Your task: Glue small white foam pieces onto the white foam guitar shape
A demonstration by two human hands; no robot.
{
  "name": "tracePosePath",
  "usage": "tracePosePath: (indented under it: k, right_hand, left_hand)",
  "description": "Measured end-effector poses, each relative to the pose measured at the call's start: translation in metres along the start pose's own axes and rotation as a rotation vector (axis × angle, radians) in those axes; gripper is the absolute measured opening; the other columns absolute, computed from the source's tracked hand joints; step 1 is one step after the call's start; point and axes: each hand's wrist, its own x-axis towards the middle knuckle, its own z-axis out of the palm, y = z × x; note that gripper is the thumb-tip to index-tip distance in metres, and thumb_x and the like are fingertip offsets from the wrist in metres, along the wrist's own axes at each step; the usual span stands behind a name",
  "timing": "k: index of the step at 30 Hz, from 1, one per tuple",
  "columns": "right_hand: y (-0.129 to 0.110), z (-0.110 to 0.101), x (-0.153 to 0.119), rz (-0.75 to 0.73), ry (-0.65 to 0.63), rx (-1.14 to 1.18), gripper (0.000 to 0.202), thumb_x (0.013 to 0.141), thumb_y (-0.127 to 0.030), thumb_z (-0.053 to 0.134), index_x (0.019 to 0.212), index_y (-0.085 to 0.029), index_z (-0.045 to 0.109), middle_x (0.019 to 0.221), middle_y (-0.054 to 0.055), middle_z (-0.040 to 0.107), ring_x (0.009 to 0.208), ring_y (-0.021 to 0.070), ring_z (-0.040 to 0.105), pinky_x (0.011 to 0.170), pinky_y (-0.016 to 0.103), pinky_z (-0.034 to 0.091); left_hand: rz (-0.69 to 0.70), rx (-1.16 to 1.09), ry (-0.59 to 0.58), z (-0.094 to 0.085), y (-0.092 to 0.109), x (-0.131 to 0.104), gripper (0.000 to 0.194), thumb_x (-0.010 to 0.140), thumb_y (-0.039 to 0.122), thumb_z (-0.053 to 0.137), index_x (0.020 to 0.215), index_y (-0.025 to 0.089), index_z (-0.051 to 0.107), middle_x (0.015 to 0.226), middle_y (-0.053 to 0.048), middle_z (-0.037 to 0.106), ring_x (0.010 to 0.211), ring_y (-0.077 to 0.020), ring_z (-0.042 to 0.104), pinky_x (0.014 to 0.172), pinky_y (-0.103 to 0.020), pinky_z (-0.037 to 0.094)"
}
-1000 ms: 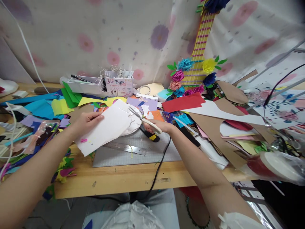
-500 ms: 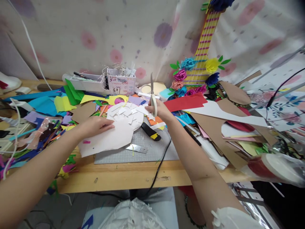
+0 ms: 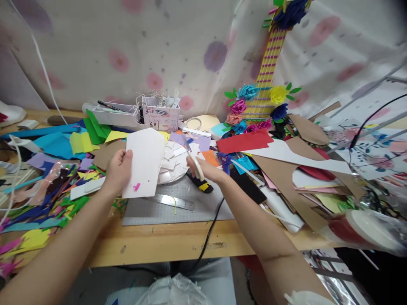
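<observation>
My left hand (image 3: 120,170) grips the left edge of a white sheet of card (image 3: 145,163), thumb in front, and holds it upright above the mat. A bit of pink paper clings low on the card. In my right hand (image 3: 205,169) is a pair of scissors (image 3: 197,166) with pale handles, blades pointing up and away. Between the hands lies a white disc heaped with white paper scraps (image 3: 173,161), partly hidden by the card. A black and yellow utility knife (image 3: 203,185) and a steel ruler (image 3: 174,201) rest on the grey cutting mat (image 3: 143,217).
Coloured paper scraps (image 3: 70,203) crowd the left side. White boxes (image 3: 161,116) stand at the back beside a yellow paper guitar (image 3: 265,72) with paper flowers. Brown and white card (image 3: 295,154) is piled at right, near a tape roll (image 3: 365,226). A black cable (image 3: 208,237) crosses the table edge.
My left hand has raised the card from lying low to upright and turned it. My right hand has come slightly left and down, with the scissors tilting left.
</observation>
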Motion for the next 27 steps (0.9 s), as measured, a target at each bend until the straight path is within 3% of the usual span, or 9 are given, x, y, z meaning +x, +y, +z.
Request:
tracePosePath:
  k: [3,6,15,20,27]
  right_hand:
    - [-0.007,0.015,-0.009,0.019,-0.173,0.016,0.054,0.080,-0.074,0.040,0.080,-0.020,0.046,0.069,0.000,0.053,0.067,0.0146,0.054,0.063,0.028,0.045]
    - [-0.011,0.019,-0.012,-0.034,-0.224,0.054,0.052,0.080,-0.072,0.043,0.082,-0.021,0.047,0.070,-0.001,0.051,0.068,0.0144,0.053,0.063,0.027,0.045]
    - [-0.009,0.018,-0.008,0.083,-0.090,0.096,0.053,0.073,-0.070,0.056,0.070,-0.018,0.050,0.056,-0.004,0.046,0.048,0.0085,0.045,0.047,0.023,0.040]
    - [-0.007,0.021,-0.002,0.128,-0.004,0.131,0.054,0.070,-0.069,0.060,0.060,-0.017,0.047,0.049,-0.004,0.044,0.040,0.0068,0.041,0.040,0.022,0.035]
    - [-0.004,0.014,0.011,0.026,-0.108,0.158,0.053,0.073,-0.070,0.056,0.071,-0.017,0.051,0.053,-0.004,0.047,0.046,0.0074,0.044,0.044,0.020,0.037]
  left_hand:
    - [-0.050,-0.083,0.048,0.013,0.004,-0.010,0.030,0.082,0.048,0.045,0.083,0.019,0.051,0.074,-0.001,0.056,0.066,-0.0152,0.048,0.059,-0.028,0.040]
    - [-0.014,-0.068,0.034,0.022,0.009,-0.019,0.030,0.081,0.049,0.045,0.082,0.020,0.052,0.074,-0.002,0.058,0.066,-0.0169,0.051,0.059,-0.029,0.040]
    - [0.063,0.061,-0.022,0.021,0.005,-0.018,0.033,0.081,0.048,0.043,0.075,0.019,0.058,0.066,-0.002,0.060,0.063,-0.0172,0.052,0.056,-0.028,0.040]
    - [0.026,0.046,-0.024,0.021,0.008,-0.014,0.032,0.081,0.046,0.043,0.077,0.019,0.059,0.067,-0.002,0.060,0.063,-0.0173,0.052,0.056,-0.028,0.039]
    - [0.110,0.123,0.003,0.023,0.010,-0.011,0.031,0.082,0.044,0.042,0.071,0.019,0.056,0.061,0.000,0.053,0.057,-0.0149,0.045,0.053,-0.027,0.033]
